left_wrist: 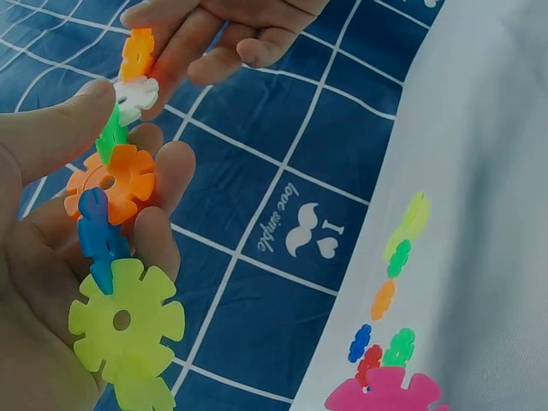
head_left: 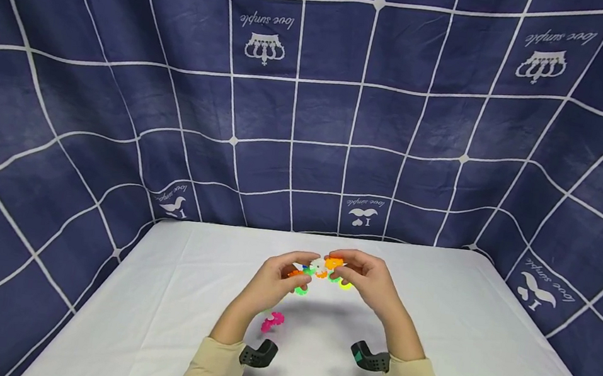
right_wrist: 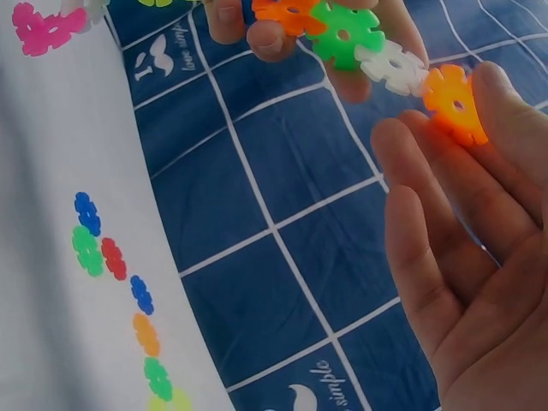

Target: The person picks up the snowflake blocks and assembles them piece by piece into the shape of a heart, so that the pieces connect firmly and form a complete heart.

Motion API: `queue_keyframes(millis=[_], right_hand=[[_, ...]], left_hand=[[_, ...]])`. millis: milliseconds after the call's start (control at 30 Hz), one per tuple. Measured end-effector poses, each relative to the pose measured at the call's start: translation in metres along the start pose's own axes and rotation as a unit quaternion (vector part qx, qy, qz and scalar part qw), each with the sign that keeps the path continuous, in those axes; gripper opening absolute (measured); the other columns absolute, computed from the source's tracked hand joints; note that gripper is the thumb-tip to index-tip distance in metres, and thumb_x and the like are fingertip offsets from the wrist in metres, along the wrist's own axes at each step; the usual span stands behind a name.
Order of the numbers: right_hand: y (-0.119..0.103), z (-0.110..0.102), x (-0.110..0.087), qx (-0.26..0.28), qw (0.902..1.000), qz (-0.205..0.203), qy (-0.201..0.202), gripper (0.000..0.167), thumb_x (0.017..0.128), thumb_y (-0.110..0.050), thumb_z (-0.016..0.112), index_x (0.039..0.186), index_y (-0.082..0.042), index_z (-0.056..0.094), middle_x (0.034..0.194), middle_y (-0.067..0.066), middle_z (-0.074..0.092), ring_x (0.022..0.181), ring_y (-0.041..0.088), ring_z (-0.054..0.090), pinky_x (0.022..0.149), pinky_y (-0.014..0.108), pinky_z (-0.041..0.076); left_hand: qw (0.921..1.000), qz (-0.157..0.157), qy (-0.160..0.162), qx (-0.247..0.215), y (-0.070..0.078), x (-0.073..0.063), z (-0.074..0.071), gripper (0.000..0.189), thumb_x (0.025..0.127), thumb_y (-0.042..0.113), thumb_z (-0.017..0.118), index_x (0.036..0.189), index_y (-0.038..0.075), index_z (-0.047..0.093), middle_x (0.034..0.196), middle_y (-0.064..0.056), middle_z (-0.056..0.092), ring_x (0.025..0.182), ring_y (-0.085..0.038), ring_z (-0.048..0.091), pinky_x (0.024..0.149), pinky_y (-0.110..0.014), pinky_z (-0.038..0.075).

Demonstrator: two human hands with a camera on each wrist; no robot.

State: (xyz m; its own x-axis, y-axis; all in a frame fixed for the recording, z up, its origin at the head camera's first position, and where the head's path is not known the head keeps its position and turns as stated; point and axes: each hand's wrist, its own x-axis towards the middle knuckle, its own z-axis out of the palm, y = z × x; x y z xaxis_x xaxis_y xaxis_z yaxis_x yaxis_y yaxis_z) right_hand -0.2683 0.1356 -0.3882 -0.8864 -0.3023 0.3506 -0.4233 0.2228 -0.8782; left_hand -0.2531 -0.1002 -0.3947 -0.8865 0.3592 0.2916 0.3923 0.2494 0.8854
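Observation:
Between my hands stretches a chain of notched plastic snowflake discs. My left hand grips it around the green disc, with the thumb on the near side and fingers behind. An orange disc, a blue disc and a yellow-green disc follow down the palm. On the other side of the green disc a white disc joins an orange end disc. My right hand pinches that end disc between thumb and fingers, its other fingers spread loosely.
Several discs lie on the white table beyond the hands, among them a red disc, a blue disc and a green disc. A pink disc shows below the left hand. Patterned blue cloth surrounds the table.

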Motion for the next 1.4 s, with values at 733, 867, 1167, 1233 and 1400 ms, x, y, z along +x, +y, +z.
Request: queue_keyframes(millis=[733, 867, 1167, 1233, 1400], right_hand=[[-0.010, 0.016, -0.004, -0.058, 0.9952, -0.077, 0.019, 0.029, 0.101, -0.018, 0.059, 0.127, -0.009, 0.068, 0.121, 0.011, 0.072, 0.095, 0.019, 0.071, 0.085, 0.029, 0.061], [-0.011, 0.018, -0.004, -0.076, 0.9927, -0.090, 0.023, 0.028, 0.102, -0.017, 0.057, 0.127, -0.012, 0.068, 0.122, 0.008, 0.072, 0.098, 0.018, 0.069, 0.088, 0.023, 0.058], [-0.016, 0.017, -0.006, -0.087, 0.9914, -0.095, 0.024, 0.030, 0.101, -0.015, 0.059, 0.129, -0.007, 0.067, 0.125, 0.010, 0.071, 0.100, 0.013, 0.069, 0.087, 0.015, 0.055], [-0.015, 0.016, -0.005, -0.090, 0.9912, -0.096, 0.018, 0.031, 0.100, -0.015, 0.059, 0.129, -0.007, 0.067, 0.125, 0.010, 0.071, 0.098, 0.012, 0.069, 0.086, 0.016, 0.056], [-0.013, 0.014, -0.004, -0.090, 0.9917, -0.091, 0.008, 0.031, 0.100, -0.017, 0.060, 0.129, -0.008, 0.067, 0.125, 0.010, 0.071, 0.099, 0.012, 0.069, 0.085, 0.016, 0.056]], left_hand=[[0.9958, 0.076, 0.026, 0.045, 0.005, -0.003, -0.004, 0.044, 0.087, 0.012, 0.074, 0.131, 0.016, 0.068, 0.100, -0.009, 0.073, 0.070, -0.006, 0.063, 0.066, -0.018, 0.053], [0.9940, 0.093, 0.026, 0.051, 0.004, -0.003, -0.004, 0.043, 0.087, 0.015, 0.075, 0.130, 0.017, 0.068, 0.095, -0.005, 0.072, 0.070, -0.007, 0.063, 0.065, -0.019, 0.053], [0.9916, 0.114, 0.027, 0.054, 0.006, -0.002, -0.002, 0.043, 0.086, 0.011, 0.075, 0.129, 0.016, 0.069, 0.098, -0.005, 0.073, 0.070, -0.011, 0.066, 0.064, -0.019, 0.053], [0.9909, 0.120, 0.025, 0.057, 0.006, -0.002, -0.002, 0.043, 0.087, 0.012, 0.074, 0.129, 0.015, 0.069, 0.099, -0.006, 0.073, 0.070, -0.013, 0.066, 0.064, -0.019, 0.053], [0.9905, 0.118, 0.027, 0.064, 0.004, -0.001, 0.000, 0.042, 0.086, 0.013, 0.075, 0.128, 0.016, 0.069, 0.098, -0.005, 0.074, 0.069, -0.013, 0.064, 0.062, -0.018, 0.051]])
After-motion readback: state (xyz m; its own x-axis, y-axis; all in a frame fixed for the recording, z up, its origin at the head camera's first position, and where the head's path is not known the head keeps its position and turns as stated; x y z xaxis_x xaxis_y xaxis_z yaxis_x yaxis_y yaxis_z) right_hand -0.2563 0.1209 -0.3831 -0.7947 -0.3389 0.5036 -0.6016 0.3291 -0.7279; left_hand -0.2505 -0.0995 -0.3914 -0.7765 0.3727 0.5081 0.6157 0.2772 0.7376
